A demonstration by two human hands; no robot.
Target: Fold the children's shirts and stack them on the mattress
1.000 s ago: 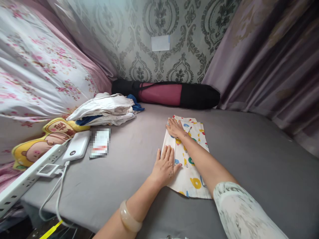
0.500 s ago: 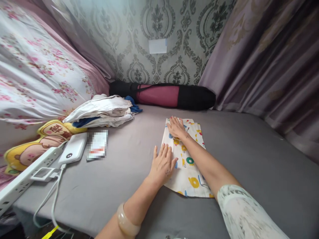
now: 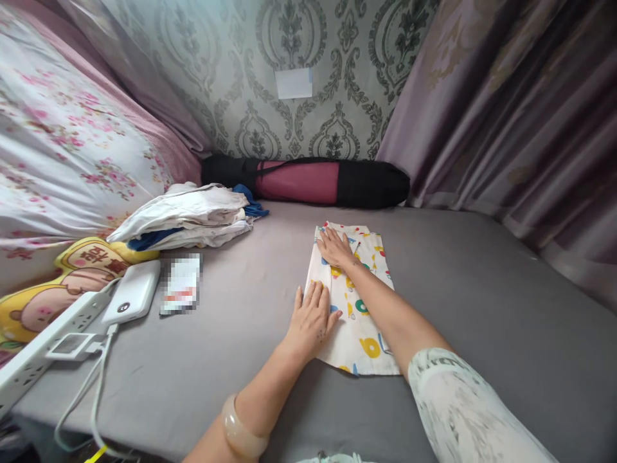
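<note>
A folded white garment [image 3: 349,347] with a print of yellow, green, blue and red shapes lies flat on the grey bed sheet [image 3: 241,308]. My left hand [image 3: 312,318] rests on its left edge, fingers stretched forward and the thumb spread toward the middle. Farther up, my right hand [image 3: 337,247] lies palm down on the upper left part of the cloth, its fingers extended. My right forearm crosses over the garment's right side and hides part of it. Neither hand grasps anything.
At the back left sits a pile of white and blue clothes [image 3: 193,215]. A black and maroon long bag [image 3: 299,180] lies along the wall. To the left are a white power bank [image 3: 132,292], a power strip [image 3: 53,341], a blurred packet [image 3: 182,283] and a yellow cushion [image 3: 43,305].
The view has shifted slightly, so the surroundings sit farther left. My right hand has slid a little left over the garment's upper part; my left hand stays at its left edge.
</note>
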